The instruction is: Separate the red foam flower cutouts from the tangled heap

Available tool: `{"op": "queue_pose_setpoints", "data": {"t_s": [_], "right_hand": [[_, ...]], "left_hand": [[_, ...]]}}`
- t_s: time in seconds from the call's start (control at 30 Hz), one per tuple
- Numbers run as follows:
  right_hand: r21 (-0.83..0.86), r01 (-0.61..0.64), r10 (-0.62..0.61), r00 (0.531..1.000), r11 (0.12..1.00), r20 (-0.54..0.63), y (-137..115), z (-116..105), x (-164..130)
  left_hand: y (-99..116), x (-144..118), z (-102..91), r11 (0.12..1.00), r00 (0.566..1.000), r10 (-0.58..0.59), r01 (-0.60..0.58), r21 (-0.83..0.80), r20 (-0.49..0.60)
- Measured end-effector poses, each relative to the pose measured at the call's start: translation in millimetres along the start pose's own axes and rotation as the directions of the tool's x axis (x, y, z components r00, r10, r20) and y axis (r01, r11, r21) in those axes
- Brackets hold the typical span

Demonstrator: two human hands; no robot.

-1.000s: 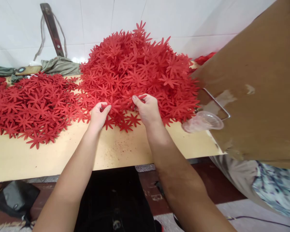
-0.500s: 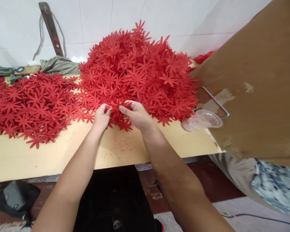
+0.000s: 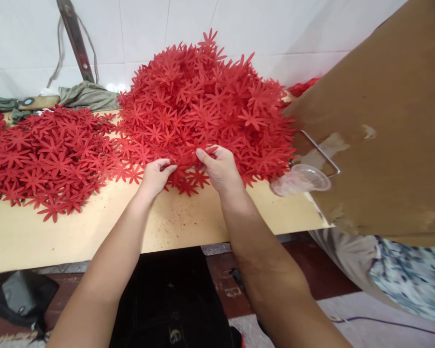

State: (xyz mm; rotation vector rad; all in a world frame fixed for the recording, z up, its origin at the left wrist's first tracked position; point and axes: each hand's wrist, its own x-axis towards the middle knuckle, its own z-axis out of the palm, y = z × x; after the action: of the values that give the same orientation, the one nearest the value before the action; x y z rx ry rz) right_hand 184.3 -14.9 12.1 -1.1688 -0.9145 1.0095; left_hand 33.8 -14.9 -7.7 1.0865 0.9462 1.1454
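Observation:
A tall heap of red flower-shaped cutouts (image 3: pixel 199 106) with narrow petals rises at the middle of the table. At its front edge my left hand (image 3: pixel 155 178) is closed, thumb and forefinger pinched on a red flower cutout (image 3: pixel 183 158). My right hand (image 3: pixel 223 169) is closed too, its thumb pressing red petals against the fingers. Between the two hands the red pieces blend with the heap, so I cannot tell whether both hold the same one. A few cutouts (image 3: pixel 188 184) lie just below my hands.
A lower pile of darker red cutouts (image 3: pixel 47 159) spreads on the left. To the right stand a clear plastic cup (image 3: pixel 300 180) lying tilted and a large brown cardboard sheet (image 3: pixel 380 121). Behind it, a person's patterned clothing (image 3: pixel 413 275) shows. Grey-green cloth (image 3: pixel 89 95) lies by the wall.
My right hand has moved to the right, away from my left hand, so the gap between them is wider. My left hand has shifted slightly right.

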Motion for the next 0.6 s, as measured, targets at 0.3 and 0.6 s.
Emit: {"op": "queue_pose_setpoints", "data": {"t_s": [0.3,0.6], "right_hand": [[0.017,0.045,-0.047,0.994,0.999,0.098,-4.3,-1.5,-6.3],[-0.069,0.073,-0.066,0.993,0.995,0.097,-9.9,4.8,-8.9]], "left_hand": [[5.3,-1.6,-3.9,0.894,0.977,0.159,-0.08,0.44,-0.146],[2.9,3.5,-8.2,0.844,0.948,0.194,-0.032,0.536,-0.25]]}}
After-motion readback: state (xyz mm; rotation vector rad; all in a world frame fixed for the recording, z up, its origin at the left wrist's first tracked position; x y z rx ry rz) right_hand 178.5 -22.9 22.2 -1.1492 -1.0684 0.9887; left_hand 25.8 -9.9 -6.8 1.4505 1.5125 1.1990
